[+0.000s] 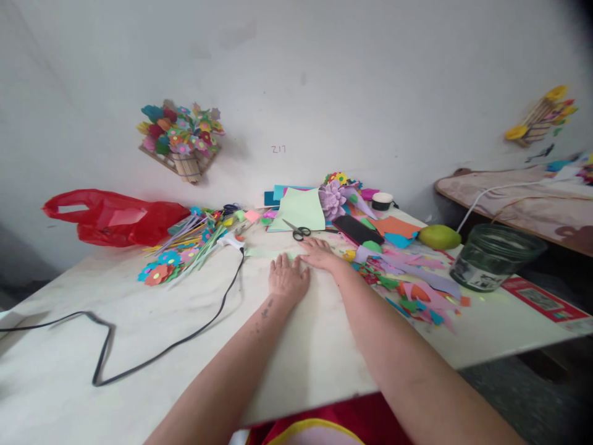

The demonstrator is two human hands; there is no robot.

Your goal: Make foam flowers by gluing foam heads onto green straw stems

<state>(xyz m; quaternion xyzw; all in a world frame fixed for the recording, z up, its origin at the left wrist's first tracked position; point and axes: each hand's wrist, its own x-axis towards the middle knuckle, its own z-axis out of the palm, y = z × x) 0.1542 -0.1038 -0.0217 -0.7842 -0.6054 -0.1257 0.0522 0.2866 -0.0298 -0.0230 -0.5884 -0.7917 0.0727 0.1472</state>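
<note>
My left hand (289, 283) lies palm down on the white table (199, 371), its fingers stretched forward over a pale green paper strip (259, 253). Just to its right, my right hand (320, 254) also rests flat, fingers extended over the strip's right end, which they partly hide. Both are open. Black-handled scissors (301, 233) lie right beyond the fingertips, blades pointing back and left over the edge of a light green sheet (302, 207). A white glue gun (231, 242) sits to the left, close to the strip.
Flower cut-outs (163, 267) and a red plastic bag (115, 216) are at left. A black cord (178, 342) crosses the left side. At right are colourful scraps (417, 287), a dark phone (356, 231), a yellow-green fruit (439, 237) and a glass jar (491, 259) near the edge.
</note>
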